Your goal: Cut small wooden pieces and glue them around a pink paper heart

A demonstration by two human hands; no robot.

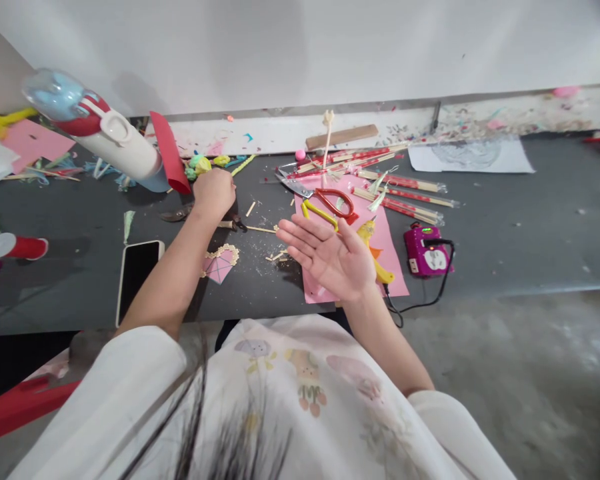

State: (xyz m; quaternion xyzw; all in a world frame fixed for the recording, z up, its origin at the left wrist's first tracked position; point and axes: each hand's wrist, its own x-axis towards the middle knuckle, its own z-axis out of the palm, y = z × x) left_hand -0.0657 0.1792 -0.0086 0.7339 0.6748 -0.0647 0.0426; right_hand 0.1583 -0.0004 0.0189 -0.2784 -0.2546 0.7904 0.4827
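My left hand (214,195) is closed in a fist above the table, its fingers curled down and away from view. A dark object shows beneath it, and what the fist holds, if anything, is hidden. Just below lies a pink heart-shaped card (219,268) with a pale, bumpy border along its top. A thin stick (261,229) and small cut pieces lie between the hands. My right hand (330,260) is open, palm up with fingers stretched, holding nothing. It hovers over pink paper (393,263), beside a yellow glue gun (383,272) and red-and-yellow-handled scissors (334,196).
A phone (133,273), a red thread spool (30,247) and a tall bottle (130,150) stand or lie to the left. Near the bottle is a folded red card (169,153). Wrapped stick bundles (405,180) and a purple box (423,252) with a black cable are right.
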